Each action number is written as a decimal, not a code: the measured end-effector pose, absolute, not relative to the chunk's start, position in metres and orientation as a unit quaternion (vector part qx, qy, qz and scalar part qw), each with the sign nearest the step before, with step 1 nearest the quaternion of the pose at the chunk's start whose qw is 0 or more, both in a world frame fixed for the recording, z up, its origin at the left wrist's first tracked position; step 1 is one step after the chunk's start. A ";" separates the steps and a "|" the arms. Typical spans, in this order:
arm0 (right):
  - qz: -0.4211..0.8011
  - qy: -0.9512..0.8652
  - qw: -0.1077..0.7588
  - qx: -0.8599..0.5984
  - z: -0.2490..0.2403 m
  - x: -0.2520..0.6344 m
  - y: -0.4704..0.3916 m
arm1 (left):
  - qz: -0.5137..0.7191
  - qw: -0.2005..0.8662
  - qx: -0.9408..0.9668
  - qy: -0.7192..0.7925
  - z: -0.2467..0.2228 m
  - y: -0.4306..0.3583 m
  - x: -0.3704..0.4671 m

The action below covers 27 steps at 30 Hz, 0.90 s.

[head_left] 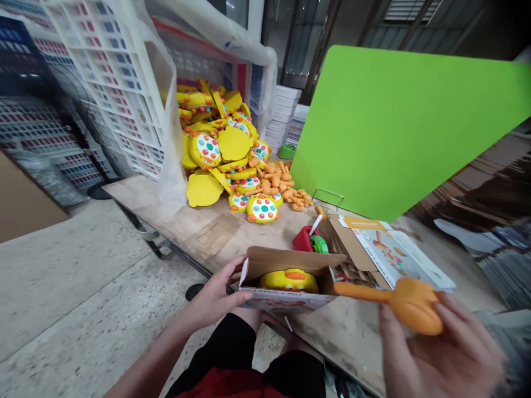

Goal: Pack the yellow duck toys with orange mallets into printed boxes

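My left hand [222, 296] grips the left end of an open cardboard box [286, 301] printed "Duck Whack-A-Mole", fingers behind and thumb in front. Inside the box lies a yellow duck toy [288, 281] with an orange beak. Held between the thumb and fingers of my right hand [440, 348] is an orange toy hammer [415, 307]. Its handle points left, and the tip appears beside the box's right end; whether they touch I cannot tell. Part of the right hand is blurred.
Yellow duck toys [232, 143] spill from a plastic-lined crate [120, 77] onto the table [265, 237], beside piled orange hammers [276, 179]. Right of the box are flattened cartons [352, 249] and a red tape dispenser [302, 239]. A green board [398, 127] stands behind.
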State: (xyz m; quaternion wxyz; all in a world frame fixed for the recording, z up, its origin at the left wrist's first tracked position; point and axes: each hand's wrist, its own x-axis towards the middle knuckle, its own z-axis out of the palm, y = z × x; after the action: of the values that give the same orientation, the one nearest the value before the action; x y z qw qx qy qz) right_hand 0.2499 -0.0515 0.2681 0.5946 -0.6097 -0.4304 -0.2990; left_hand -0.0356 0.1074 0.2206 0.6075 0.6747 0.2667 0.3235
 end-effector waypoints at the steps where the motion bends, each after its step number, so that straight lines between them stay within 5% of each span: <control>1: -0.337 -0.465 0.575 -0.582 0.279 0.236 -0.046 | 0.327 0.607 0.674 0.268 0.221 0.108 -0.035; 6: -0.321 -0.501 0.599 -0.536 0.297 0.178 -0.016 | 0.333 0.609 0.672 0.258 0.221 0.106 -0.035; 14: -0.239 -0.650 0.398 -0.602 0.267 0.144 0.003 | 0.342 0.623 0.661 0.239 0.219 0.107 -0.036; 19: -0.180 -0.513 0.513 -0.665 0.268 0.187 -0.026 | 0.361 0.641 0.638 0.225 0.218 0.105 -0.037; 23: 0.072 -0.312 0.672 -0.667 0.243 0.231 -0.025 | 0.394 0.659 0.575 0.282 0.223 0.099 -0.022; 27: 0.357 -0.263 0.675 -0.590 0.212 0.248 -0.011 | 0.396 0.653 0.576 0.292 0.229 0.099 -0.009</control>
State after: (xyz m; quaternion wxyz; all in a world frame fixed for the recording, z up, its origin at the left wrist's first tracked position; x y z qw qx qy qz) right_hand 0.2483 -0.0107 0.2124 0.6748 -0.5900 -0.2629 0.3570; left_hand -0.0085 0.0988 0.2292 0.6530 0.5761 0.2916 0.3959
